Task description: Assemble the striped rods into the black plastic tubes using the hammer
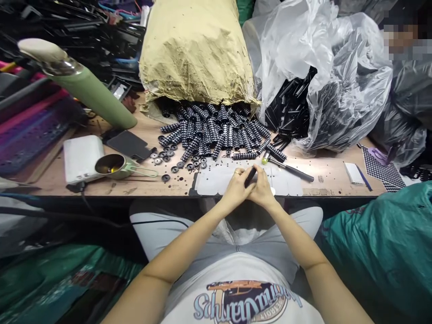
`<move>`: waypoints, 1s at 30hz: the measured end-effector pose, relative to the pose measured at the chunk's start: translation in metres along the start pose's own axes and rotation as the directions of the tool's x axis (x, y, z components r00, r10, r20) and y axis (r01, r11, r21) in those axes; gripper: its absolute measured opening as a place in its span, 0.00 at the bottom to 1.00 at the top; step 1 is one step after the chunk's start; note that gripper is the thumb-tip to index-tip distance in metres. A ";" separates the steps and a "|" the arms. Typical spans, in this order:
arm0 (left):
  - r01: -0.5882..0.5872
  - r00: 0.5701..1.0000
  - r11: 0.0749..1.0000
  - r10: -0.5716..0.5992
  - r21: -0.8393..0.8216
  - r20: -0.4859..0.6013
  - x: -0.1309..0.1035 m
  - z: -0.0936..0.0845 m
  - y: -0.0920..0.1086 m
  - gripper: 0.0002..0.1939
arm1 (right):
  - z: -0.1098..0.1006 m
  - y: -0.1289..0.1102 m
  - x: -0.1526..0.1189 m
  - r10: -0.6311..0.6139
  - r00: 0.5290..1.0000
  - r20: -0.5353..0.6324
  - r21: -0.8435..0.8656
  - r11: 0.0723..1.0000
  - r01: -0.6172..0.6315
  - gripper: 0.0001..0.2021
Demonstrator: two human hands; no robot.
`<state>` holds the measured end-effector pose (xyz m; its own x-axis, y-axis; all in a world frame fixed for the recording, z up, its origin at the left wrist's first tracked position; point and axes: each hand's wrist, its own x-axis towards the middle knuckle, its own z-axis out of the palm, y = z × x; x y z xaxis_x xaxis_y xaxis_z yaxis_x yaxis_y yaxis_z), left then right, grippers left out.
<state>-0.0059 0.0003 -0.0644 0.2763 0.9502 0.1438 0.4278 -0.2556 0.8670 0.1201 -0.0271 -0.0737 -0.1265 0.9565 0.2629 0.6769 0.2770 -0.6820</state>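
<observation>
Between my two hands, over the front edge of the bench, is a short black plastic piece [250, 176]. My left hand [237, 186] is closed around its lower left side. On the other side my right hand [262, 185] grips it too, with the thumb and fingers near its upper end. Fingers cover most of the piece, so its full shape is hidden. Under the hands lies a pale translucent sheet [211, 180]. Just beyond is a heap of black-and-white checkered tubes [212, 132]. A hammer [286, 167] with a yellow-green tip and dark handle lies right of my hands.
Small round discs [165, 155] and tiny bits lie left of the heap. A metal cup [114, 165], white box [83, 157] and leaning green bottle [97, 96] stand further left. Behind are a yellowish sack [197, 49] and a clear bag [347, 85] of black parts.
</observation>
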 end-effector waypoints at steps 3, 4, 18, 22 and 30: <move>-0.236 0.971 0.911 0.210 0.338 0.112 -0.004 0.001 -0.018 0.22 | -0.020 0.014 -0.001 0.005 1.000 0.013 -0.168 0.986 -0.002 0.39; -0.300 0.953 0.870 0.255 0.391 0.163 -0.004 0.000 -0.022 0.20 | -0.032 0.022 0.001 0.045 0.999 -0.018 -0.260 0.965 -0.048 0.35; -0.400 0.900 0.627 0.408 0.668 0.155 -0.005 -0.009 -0.029 0.18 | -0.099 0.018 -0.043 0.405 0.914 -0.015 -0.390 0.840 -0.378 0.19; -0.392 0.909 0.650 0.381 0.651 0.168 -0.005 -0.010 -0.030 0.19 | -0.081 -0.006 -0.062 0.371 0.928 -0.036 -0.397 0.847 -0.354 0.21; -0.324 0.946 0.704 0.229 0.632 0.231 -0.016 0.017 -0.003 0.27 | -0.081 -0.044 -0.055 0.339 0.941 0.003 -0.144 0.931 -0.335 0.19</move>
<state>0.0029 -0.0173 -0.0777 0.5577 0.7991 0.2243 0.7551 -0.6007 0.2625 0.1560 -0.0990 -0.0022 0.1085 0.9940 0.0140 0.7770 -0.0760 -0.6249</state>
